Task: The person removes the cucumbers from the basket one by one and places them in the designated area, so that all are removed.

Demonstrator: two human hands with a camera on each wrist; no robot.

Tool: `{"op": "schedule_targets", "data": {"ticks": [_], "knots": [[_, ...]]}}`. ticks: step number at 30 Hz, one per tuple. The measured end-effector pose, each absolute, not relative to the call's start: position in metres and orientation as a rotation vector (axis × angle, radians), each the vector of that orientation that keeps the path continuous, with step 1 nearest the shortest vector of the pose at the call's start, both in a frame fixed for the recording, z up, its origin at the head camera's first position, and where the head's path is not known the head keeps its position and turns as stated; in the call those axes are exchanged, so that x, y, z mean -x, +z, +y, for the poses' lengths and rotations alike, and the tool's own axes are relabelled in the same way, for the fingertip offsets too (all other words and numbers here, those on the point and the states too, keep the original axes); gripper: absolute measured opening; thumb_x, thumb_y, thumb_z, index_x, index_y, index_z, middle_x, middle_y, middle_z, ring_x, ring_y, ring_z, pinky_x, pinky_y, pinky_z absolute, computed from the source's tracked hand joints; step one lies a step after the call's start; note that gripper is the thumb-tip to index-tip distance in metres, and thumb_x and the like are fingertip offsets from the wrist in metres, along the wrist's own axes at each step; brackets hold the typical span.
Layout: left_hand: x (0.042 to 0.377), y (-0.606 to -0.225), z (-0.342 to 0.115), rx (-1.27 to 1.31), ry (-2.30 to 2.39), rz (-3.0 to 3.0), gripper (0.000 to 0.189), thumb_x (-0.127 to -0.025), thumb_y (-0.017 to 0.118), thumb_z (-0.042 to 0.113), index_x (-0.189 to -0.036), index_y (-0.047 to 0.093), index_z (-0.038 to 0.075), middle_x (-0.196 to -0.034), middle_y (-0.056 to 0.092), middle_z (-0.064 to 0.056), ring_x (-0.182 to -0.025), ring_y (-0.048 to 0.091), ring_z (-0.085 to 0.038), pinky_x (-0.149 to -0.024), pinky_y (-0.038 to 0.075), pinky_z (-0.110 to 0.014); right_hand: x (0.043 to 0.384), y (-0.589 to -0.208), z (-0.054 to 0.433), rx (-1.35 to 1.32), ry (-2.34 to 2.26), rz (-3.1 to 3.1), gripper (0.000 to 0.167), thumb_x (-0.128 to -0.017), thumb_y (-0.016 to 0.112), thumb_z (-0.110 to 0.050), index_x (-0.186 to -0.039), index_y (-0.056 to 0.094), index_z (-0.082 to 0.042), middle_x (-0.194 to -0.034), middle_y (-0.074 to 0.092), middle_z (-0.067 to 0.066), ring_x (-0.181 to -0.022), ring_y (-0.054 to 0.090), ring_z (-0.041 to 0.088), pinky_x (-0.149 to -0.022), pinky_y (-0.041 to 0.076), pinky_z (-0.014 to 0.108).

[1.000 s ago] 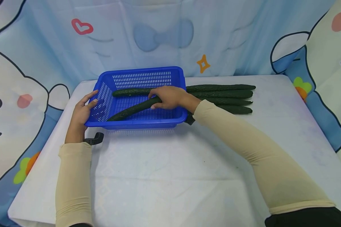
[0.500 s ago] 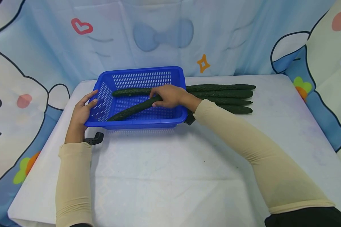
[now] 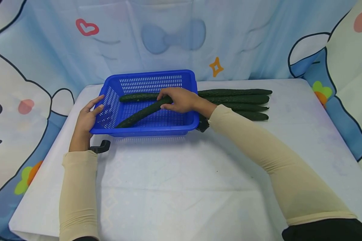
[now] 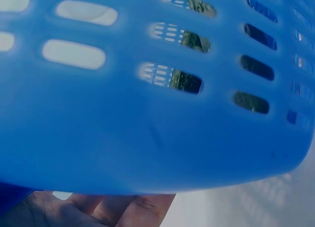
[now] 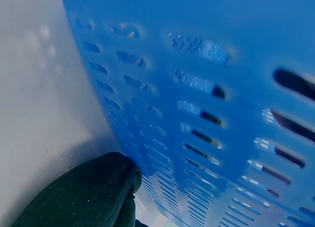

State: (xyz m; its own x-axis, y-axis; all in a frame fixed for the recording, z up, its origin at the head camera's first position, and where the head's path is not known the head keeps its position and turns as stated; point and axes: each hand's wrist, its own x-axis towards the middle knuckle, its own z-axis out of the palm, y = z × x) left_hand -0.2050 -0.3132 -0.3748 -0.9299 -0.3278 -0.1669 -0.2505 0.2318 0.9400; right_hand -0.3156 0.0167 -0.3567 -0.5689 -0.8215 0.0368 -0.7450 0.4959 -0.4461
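A pale blue fabric curtain with cartoon prints (image 3: 175,36) hangs behind a rectangular, perforated blue plastic basket (image 3: 147,132), which rests on a white cloth-covered table (image 3: 181,187). To the basket's right, four long dark green cucumbers (image 3: 238,99) lie side by side. Inside the basket, one slender green cucumber (image 3: 137,97) lies towards the back wall; another dark, bumpy cucumber (image 3: 142,114) slants from near its front wall up to the right hand (image 3: 180,99), whose thumb and fingers pinch its upper end. The left hand (image 3: 88,117) grips the basket's left end.
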Motion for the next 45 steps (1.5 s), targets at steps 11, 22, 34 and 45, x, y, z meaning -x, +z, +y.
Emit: {"op": "schedule_targets", "data": {"ticks": [11,22,34,45], "knots": [[0.205,-0.376,-0.315,-0.567,-1.822,-2.408,0.044,-0.104,0.047,0.031,-0.147,0.045,0.037,-0.164,0.026,-0.005,-0.143,0.037,-0.040,-0.111,0.036,-0.058,0.315,-0.356,0.021,1.346,-0.817,2.561,0.034,-0.097,0.062,-0.035,-0.126,0.062,-0.018,-0.120,0.064,0.000,-0.105,0.059,0.016,-0.095,0.047,0.039],[0.207,-0.375,-0.314,-0.567,-1.837,-2.413,0.044,-0.104,0.047,0.031,-0.147,0.044,0.038,-0.164,0.024,-0.006,-0.145,0.033,-0.040,-0.113,0.033,-0.059,0.319,-0.358,0.026,1.348,-1.080,2.518,0.033,-0.095,0.066,-0.029,-0.124,0.063,-0.014,-0.121,0.065,0.003,-0.109,0.059,0.017,-0.097,0.047,0.038],[0.207,-0.374,-0.314,-0.579,-1.796,-2.435,0.043,-0.103,0.048,0.032,-0.146,0.047,0.038,-0.163,0.027,-0.006,-0.144,0.036,-0.039,-0.112,0.035,-0.058,0.319,-0.357,0.026,1.350,-1.180,2.533,0.033,-0.095,0.067,-0.026,-0.123,0.063,-0.010,-0.122,0.066,0.006,-0.110,0.060,0.019,-0.098,0.048,0.037],[0.207,-0.375,-0.316,-0.566,-1.794,-2.434,0.043,-0.103,0.048,0.032,-0.146,0.047,0.038,-0.162,0.029,-0.007,-0.143,0.040,-0.036,-0.111,0.039,-0.055,0.315,-0.356,0.029,1.288,-1.226,2.575,0.035,-0.095,0.066,-0.026,-0.125,0.062,-0.009,-0.128,0.063,0.009,-0.116,0.059,0.022,-0.096,0.048,0.039]]}}
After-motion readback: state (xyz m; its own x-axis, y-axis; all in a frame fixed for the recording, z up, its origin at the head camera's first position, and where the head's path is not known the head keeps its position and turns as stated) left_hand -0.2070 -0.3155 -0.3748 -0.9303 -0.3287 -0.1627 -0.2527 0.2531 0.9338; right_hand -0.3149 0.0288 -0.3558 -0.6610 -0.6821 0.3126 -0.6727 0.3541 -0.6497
